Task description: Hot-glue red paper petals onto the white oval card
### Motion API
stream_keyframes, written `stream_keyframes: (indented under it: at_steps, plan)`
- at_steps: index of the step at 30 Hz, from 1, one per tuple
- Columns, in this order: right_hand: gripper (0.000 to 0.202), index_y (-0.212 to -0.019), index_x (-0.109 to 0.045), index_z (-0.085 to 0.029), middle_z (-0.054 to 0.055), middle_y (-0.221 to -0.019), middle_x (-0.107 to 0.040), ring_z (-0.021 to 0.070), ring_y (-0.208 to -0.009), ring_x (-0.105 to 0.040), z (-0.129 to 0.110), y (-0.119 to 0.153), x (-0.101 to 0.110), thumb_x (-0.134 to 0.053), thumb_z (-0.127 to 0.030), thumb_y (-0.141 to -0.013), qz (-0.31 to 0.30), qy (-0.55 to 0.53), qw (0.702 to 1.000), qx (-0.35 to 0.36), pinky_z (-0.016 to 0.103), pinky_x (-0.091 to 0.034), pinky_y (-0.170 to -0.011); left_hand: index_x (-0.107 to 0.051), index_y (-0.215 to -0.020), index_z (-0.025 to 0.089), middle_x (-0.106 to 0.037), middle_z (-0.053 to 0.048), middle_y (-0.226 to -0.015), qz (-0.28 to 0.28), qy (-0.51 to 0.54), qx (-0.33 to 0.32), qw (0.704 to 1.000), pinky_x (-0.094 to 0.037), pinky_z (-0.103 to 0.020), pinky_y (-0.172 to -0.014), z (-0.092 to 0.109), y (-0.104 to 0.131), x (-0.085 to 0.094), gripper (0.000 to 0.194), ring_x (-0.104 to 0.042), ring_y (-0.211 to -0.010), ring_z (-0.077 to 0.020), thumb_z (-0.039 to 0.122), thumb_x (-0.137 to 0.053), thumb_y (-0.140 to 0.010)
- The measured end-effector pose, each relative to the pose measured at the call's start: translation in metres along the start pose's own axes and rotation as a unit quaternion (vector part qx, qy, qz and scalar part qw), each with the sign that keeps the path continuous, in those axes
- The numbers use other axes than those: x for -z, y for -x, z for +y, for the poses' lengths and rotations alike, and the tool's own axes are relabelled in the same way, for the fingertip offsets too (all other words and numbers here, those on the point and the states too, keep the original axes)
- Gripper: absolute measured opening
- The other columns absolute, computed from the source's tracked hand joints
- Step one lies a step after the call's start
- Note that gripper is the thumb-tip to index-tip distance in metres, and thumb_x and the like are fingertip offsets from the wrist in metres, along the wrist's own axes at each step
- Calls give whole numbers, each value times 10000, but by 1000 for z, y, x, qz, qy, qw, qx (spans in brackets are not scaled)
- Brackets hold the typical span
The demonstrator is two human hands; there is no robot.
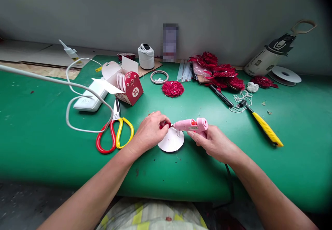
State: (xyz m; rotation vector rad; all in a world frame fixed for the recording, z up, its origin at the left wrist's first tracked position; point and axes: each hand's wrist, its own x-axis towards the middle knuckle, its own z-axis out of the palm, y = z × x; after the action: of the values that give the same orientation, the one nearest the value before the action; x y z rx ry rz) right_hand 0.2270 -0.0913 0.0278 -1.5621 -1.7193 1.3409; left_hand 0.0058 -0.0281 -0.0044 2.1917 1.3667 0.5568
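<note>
My right hand (214, 142) is wrapped round a pink glue gun (189, 124), whose nozzle points left. Its tip meets a small dark red piece (168, 125) that my left hand (153, 129) pinches between thumb and fingers. Most of that piece is hidden by the fingers. Below the nozzle a round white disc (171, 142) lies flat on the green table, partly under my left fingertips. The gun's wire stand shows above the disc. Just beyond, a round red ribbon flower (173, 88) rests on the table.
Left are red-and-yellow scissors (115, 131), a white power bank (90, 97) with a looping cable, and an open red box (132, 90). Behind stand a twine spool (146, 56) and glue sticks (184, 72). Right lie red flowers (220, 71), a black marker (221, 96), a yellow-handled tool (267, 128) and a bottle (267, 59).
</note>
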Motion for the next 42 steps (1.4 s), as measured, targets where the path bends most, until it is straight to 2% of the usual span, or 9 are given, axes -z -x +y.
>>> stream_keyframes:
  at_steps: [3, 7, 11, 14, 24, 34, 42]
  plan:
    - [341, -933, -673, -170, -62, -550, -327, 91, -464, -284, -1, 0, 1, -467, -442, -952, -9, 3, 1000, 0, 221, -239, -422, -719, -856, 219, -587, -25, -778, -16, -21, -4, 1000, -415, -303, -675, 1, -4, 4, 186, -546, -747, -176, 179, -546, -799]
    - [364, -759, -611, -166, -65, -547, -291, 79, -463, -278, 0, -2, 4, -469, -439, -954, -14, 1, 1000, -5, 210, -223, -411, -735, -842, 233, -582, -37, -777, -65, -79, -29, 994, -414, -332, -712, 5, -12, 16, 219, -547, -807, -208, 182, -524, -808]
    - [400, -642, -484, -184, -68, -548, -291, 68, -463, -278, 3, -5, 7, -480, -435, -953, -25, -4, 1000, -7, 200, -225, -408, -732, -957, 224, -589, -60, -877, -139, -112, -70, 981, -436, -348, -764, 11, -16, 31, 272, -547, -900, -232, 194, -490, -838]
    - [412, -630, -444, -192, -72, -545, -268, 65, -457, -259, 4, -6, 8, -477, -444, -954, -32, -13, 999, -9, 202, -201, -402, -716, -1020, 221, -580, -64, -922, -161, -127, -86, 975, -442, -347, -766, 13, -16, 35, 286, -546, -920, -235, 188, -512, -822]
    - [430, -620, -447, -190, -78, -523, -258, 61, -440, -246, 4, -8, 8, -495, -468, -945, -28, -17, 999, -35, 208, -170, -390, -722, -964, 209, -601, -68, -913, -151, -155, -121, 969, -428, -329, -753, 12, -20, 29, 223, -542, -918, -227, 195, -517, -878]
    - [403, -631, -460, -189, -86, -522, -256, 53, -422, -242, 2, -9, 9, -501, -439, -945, -31, -32, 998, -36, 207, -183, -387, -738, -979, 229, -622, -51, -878, -138, -132, -151, 970, -422, -309, -734, 6, -23, 29, 206, -546, -885, -207, 193, -559, -884]
    - [408, -654, -480, -187, -79, -533, -273, 60, -436, -272, 2, -7, 8, -492, -473, -945, -26, -7, 999, -45, 205, -191, -385, -753, -899, 192, -636, -63, -871, -134, -112, -168, 970, -432, -328, -798, 0, -24, 26, 192, -555, -885, -205, 185, -562, -890]
